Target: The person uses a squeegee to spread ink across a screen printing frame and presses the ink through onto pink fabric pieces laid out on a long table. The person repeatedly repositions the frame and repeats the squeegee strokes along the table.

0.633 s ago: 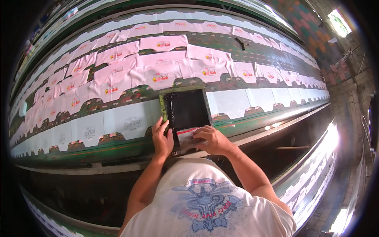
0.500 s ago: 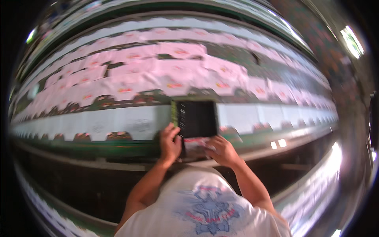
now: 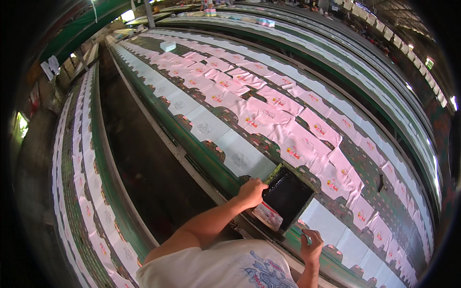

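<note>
My left hand [image 3: 252, 192] grips the left side of a screen-printing frame [image 3: 304, 205] with black ink across its mesh. A flat, pale squeegee-like tool with red markings [image 3: 268, 216] lies along the frame's near end. My right hand [image 3: 311, 245] is off the frame, just right of its near corner, fingers loosely bent and holding nothing visible. The frame rests on a row of pale blue fabric panels [image 3: 326, 225], some left of it bearing grey line prints. Beyond lie pink fabric pieces [image 3: 321, 129] with small red and yellow prints.
A dark aisle [image 3: 134, 168] separates this long green printing table [image 3: 182, 137] from another lined table [image 3: 86, 201] at left. A pale blue block [image 3: 168, 46] and a small dark object [image 3: 382, 183] lie among the fabrics. More long tables and hanging pale cloths [image 3: 389, 33] are beyond.
My view has swung left along the table, bringing the aisle and left table into sight. My right hand has let go of the tool and moved right of the frame.
</note>
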`<state>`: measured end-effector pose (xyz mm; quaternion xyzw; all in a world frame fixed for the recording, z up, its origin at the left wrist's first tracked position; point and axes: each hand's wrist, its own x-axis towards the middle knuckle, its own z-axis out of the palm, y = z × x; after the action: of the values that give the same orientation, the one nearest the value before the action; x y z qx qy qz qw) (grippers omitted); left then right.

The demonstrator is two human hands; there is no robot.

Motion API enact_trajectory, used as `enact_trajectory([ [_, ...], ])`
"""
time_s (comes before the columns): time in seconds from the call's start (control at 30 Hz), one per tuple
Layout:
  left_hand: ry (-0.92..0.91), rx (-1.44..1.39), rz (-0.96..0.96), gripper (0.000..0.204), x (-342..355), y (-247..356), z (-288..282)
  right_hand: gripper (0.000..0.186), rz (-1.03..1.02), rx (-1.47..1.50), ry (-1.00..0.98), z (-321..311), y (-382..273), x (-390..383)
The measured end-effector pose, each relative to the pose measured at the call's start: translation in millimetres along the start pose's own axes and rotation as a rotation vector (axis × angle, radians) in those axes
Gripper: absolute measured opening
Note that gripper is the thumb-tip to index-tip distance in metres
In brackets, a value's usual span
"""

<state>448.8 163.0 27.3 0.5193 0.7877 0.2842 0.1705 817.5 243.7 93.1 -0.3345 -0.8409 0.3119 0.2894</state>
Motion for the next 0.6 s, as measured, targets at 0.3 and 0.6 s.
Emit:
enact_trajectory([
  [0.3,0.076,0.055,-0.184,0.038,1,26,-7,0.018,-0.047,0.009,-0.114,-50,54,-29],
  [0.6,0.040,0.073,-0.219,0.038,2,31,-12,0.017,-0.090,0.105,-0.099,-33,59,-40],
])
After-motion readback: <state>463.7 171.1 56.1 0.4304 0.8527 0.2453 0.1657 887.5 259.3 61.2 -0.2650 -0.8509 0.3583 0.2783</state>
